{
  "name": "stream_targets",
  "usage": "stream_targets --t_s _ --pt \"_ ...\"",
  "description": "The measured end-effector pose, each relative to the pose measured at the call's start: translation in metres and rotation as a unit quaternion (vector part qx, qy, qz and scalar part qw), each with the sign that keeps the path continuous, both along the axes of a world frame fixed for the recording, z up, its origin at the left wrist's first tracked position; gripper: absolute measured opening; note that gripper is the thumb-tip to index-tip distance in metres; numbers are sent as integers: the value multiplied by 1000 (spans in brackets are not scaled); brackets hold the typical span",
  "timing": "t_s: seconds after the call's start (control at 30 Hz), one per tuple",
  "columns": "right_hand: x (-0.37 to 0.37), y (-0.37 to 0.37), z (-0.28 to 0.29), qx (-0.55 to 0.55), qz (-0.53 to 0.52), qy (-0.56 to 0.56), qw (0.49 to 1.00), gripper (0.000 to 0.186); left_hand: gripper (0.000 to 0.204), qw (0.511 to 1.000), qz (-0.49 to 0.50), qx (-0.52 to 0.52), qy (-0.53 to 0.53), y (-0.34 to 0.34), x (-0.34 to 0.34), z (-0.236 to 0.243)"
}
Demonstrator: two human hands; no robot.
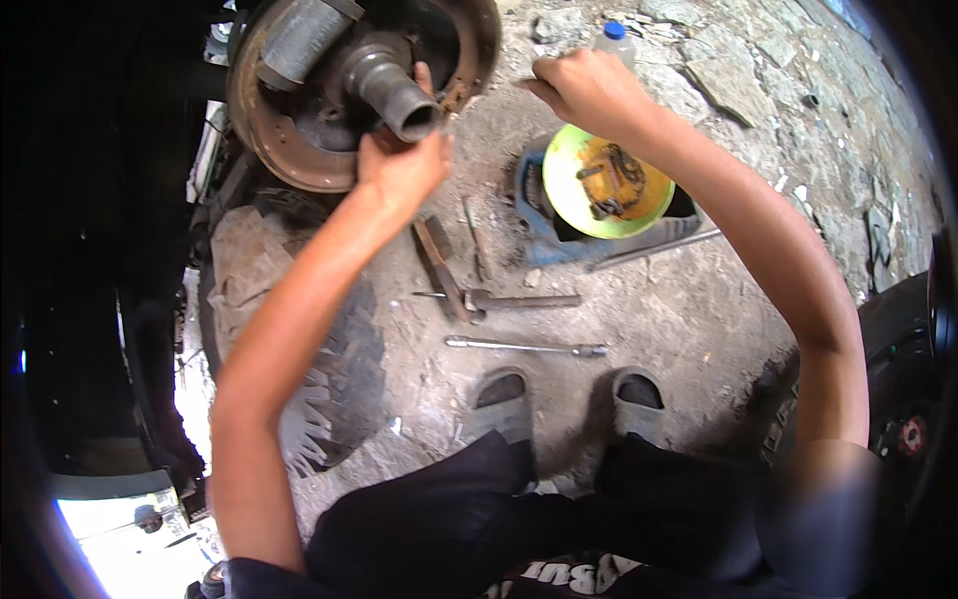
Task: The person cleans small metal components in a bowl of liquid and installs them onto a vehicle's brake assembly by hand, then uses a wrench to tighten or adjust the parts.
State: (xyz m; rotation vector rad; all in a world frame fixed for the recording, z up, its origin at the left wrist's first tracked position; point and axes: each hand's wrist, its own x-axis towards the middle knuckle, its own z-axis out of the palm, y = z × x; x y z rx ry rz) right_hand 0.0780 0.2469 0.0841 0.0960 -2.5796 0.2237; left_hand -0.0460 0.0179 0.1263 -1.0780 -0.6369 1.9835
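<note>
A rusty brown drum brake assembly (284,150) stands at the upper left, with a grey metal axle tube (384,92) sticking out of its middle. My left hand (404,168) is wrapped round the tube's open end from below, a finger showing on its far side. My right hand (589,92) is raised to the right of the drum, fingers closed; whatever they may hold cannot be made out. Below that hand is a yellow-green bowl (559,185) with dark metal parts (621,175) in brownish liquid. The bowl sits on a worn blue container (559,245).
On the dusty ground lie a hammer (529,300), a chrome wrench bar (524,346) and a metal rod (654,250). A bottle with a blue cap (615,32) stands behind my right hand. A tyre (888,349) is at the right; broken stone slabs (733,90) lie beyond.
</note>
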Motion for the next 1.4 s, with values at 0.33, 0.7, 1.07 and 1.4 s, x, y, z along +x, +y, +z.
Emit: stream_targets --t_s 0.33,0.7,1.07,1.4 --pt "72 61 -20 66 40 -356 931 18 89 980 27 26 196 -3 16 -20" --pt "21 20 -52 197 90 -462 860 14 33 993 -102 -27 47 4 14 3" --pt "12 -25 -105 223 53 -428 874 10 64 996 -55 15 70 1 16 -12" --pt "24 2 -137 114 17 -267 957 13 60 963 19 19 268 4 -11 -46"
